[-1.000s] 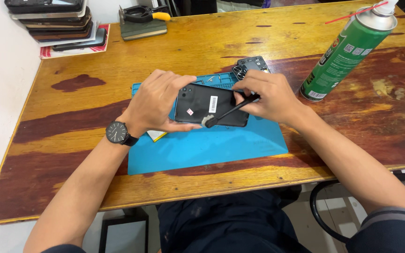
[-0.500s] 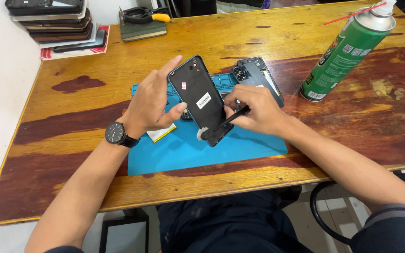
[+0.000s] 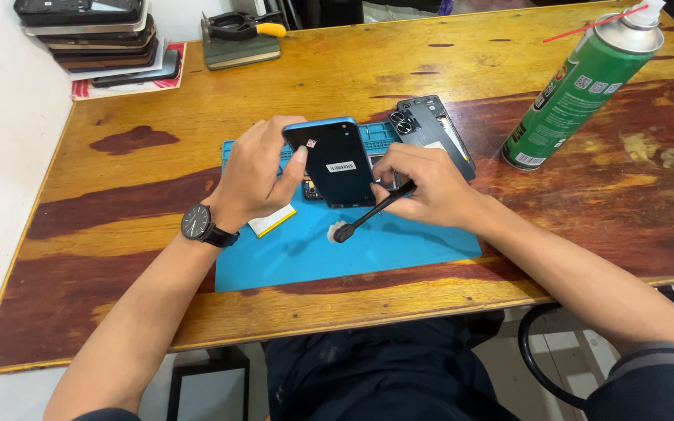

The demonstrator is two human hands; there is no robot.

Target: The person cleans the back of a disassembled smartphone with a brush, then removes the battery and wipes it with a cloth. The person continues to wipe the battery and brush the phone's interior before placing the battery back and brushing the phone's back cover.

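we see the left hand (image 3: 257, 173) gripping a dark phone (image 3: 335, 162) by its upper edge, thumb pressed on its face, holding it tilted above the blue work mat (image 3: 399, 249). the right hand (image 3: 423, 187) is closed around a black brush (image 3: 368, 212), fingers also touching the phone's lower right edge; the brush tip points down-left, just over the mat. a detached phone back cover (image 3: 431, 129) lies beside the phone on the wooden table (image 3: 157, 101). a green spray can (image 3: 579, 90) stands to the right, well apart. a black wristwatch (image 3: 196, 223) sits on the left wrist. a stack of phones (image 3: 95, 35) rests at the far left corner.
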